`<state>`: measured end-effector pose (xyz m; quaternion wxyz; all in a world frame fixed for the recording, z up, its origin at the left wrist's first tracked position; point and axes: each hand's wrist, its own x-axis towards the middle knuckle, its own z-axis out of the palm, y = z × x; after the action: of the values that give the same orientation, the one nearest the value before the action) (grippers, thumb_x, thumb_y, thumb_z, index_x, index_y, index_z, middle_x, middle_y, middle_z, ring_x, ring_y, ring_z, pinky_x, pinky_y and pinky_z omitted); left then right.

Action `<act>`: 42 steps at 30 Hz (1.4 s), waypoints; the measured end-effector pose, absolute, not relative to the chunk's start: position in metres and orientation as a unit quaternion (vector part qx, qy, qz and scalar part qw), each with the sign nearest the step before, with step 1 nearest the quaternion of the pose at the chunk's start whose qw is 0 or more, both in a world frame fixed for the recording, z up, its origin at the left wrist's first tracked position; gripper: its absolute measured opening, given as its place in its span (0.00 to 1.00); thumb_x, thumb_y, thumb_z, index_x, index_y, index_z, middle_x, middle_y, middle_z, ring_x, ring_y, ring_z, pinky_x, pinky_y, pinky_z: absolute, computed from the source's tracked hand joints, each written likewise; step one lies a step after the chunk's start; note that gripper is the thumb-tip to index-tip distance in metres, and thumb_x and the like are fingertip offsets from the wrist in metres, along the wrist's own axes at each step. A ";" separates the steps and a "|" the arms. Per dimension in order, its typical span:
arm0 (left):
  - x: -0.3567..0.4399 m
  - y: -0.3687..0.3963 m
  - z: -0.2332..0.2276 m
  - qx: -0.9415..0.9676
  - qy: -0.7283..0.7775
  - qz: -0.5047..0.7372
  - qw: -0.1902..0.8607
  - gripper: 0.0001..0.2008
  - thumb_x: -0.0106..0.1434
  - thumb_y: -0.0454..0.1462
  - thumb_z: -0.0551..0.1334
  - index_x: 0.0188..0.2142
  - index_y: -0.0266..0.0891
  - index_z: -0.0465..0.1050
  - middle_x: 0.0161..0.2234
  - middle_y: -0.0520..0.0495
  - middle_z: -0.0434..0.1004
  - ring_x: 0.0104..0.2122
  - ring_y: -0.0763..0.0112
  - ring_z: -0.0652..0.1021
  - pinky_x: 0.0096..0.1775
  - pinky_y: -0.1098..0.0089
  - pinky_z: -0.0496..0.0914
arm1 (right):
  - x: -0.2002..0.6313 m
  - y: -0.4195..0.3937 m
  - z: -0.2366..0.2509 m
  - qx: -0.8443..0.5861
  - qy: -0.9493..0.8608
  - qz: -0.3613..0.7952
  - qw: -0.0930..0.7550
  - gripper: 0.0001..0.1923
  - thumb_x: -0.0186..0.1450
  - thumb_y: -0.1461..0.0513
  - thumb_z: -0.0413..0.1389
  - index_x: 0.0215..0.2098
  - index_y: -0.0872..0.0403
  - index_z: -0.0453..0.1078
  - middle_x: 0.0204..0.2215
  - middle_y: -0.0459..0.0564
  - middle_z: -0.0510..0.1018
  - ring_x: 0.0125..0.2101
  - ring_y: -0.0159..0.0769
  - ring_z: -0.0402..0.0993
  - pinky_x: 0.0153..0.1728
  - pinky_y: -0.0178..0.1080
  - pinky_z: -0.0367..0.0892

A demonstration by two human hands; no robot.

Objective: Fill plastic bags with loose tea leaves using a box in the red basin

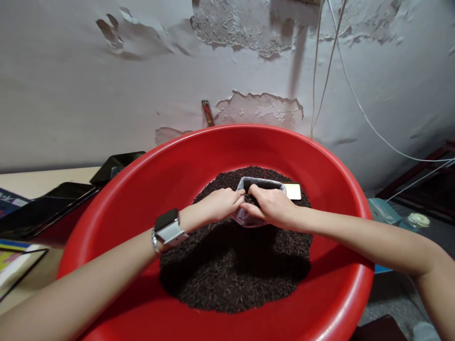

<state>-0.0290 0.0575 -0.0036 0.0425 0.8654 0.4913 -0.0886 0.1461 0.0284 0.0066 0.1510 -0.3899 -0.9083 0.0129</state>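
Head view: both hands, the left hand (221, 202) and right hand (270, 206), are gripping a small clear bag (261, 185) over dark grains (234, 265) heaped mid-basin in the red basin (320, 156), where a slipping grip is likely risking spillage.

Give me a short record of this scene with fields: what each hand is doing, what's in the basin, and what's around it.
left hand: grips the near rim of the small clear bag
right hand: holds the same bag, fingers at its mouth
bag: clear plastic, open, dark grains inside
basin: big, red, round; holds a heap of dark grains
watch: on left wrist
surroundings: dark trays at left, peeling wall behind, white cables
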 end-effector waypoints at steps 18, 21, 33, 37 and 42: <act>-0.029 0.057 -0.003 0.870 0.488 -0.062 0.032 0.17 0.67 0.39 0.40 0.38 0.38 0.66 0.27 0.45 0.74 0.26 0.65 0.74 0.27 0.70 0.62 | 0.140 -0.005 -0.021 -0.057 -0.996 0.002 -0.069 0.19 0.65 0.51 0.46 0.43 0.56 0.66 0.34 0.52 0.74 0.33 0.37 0.71 0.31 0.39 0.64; -0.029 0.056 -0.002 0.871 0.484 -0.079 0.023 0.17 0.67 0.38 0.40 0.38 0.38 0.66 0.28 0.44 0.74 0.27 0.64 0.75 0.29 0.69 0.63 | 0.147 -0.001 -0.046 -0.185 -0.960 0.005 -0.211 0.25 0.60 0.49 0.52 0.46 0.59 0.67 0.36 0.58 0.76 0.36 0.43 0.74 0.31 0.40 0.67; -0.029 0.057 -0.004 0.877 0.472 -0.091 0.010 0.17 0.67 0.38 0.40 0.38 0.37 0.65 0.27 0.45 0.73 0.27 0.66 0.74 0.27 0.70 0.62 | 0.160 0.013 -0.079 -0.386 -0.844 0.169 -0.333 0.41 0.51 0.45 0.58 0.53 0.67 0.64 0.42 0.68 0.74 0.39 0.51 0.74 0.33 0.45 0.72; -0.028 0.056 -0.002 0.877 0.475 -0.075 0.027 0.17 0.67 0.38 0.40 0.38 0.37 0.66 0.26 0.45 0.73 0.26 0.66 0.74 0.27 0.70 0.62 | 0.156 0.010 -0.072 -0.410 -0.774 0.310 -0.369 0.46 0.36 0.45 0.64 0.46 0.66 0.69 0.44 0.66 0.73 0.28 0.46 0.75 0.16 0.41 0.69; -0.027 0.054 0.000 0.870 0.486 -0.070 0.043 0.17 0.67 0.38 0.40 0.36 0.37 0.66 0.25 0.45 0.73 0.25 0.65 0.74 0.26 0.70 0.61 | 0.151 0.005 -0.062 -0.301 -0.784 0.367 -0.400 0.42 0.28 0.48 0.67 0.40 0.61 0.72 0.41 0.59 0.75 0.27 0.39 0.75 0.16 0.35 0.68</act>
<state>-0.0267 0.0537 0.0005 0.0430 0.8702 0.4858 -0.0698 0.1511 0.0048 -0.0625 -0.3995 -0.3006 -0.7843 0.3674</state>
